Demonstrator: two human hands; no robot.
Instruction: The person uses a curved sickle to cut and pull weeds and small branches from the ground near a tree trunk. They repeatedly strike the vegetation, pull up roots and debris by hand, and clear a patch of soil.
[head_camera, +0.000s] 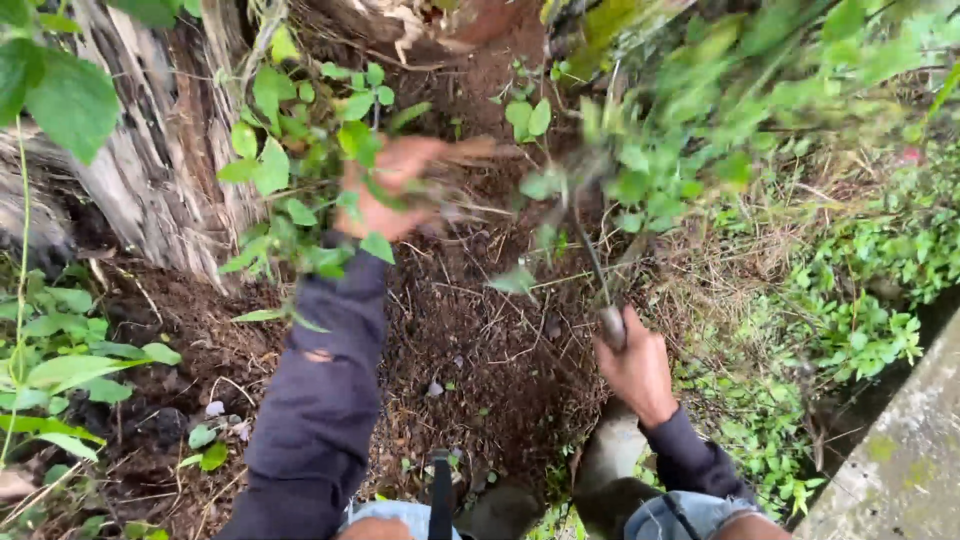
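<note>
I see my left hand closed around a bunch of thin, leafy green weed stems, pulled taut beside the grey, weathered tree trunk. My right hand is clamped on the handle of a slim, dark-bladed sickle, whose blade reaches up into blurred foliage; its tip I cannot make out. The hands are well apart, above bare dark-brown soil. My worry: the blade points toward the gripping fingers, so a swing that slips or overshoots could cut them. A grey rubber boot stands just below the sickle hand, also exposed to a low stroke.
</note>
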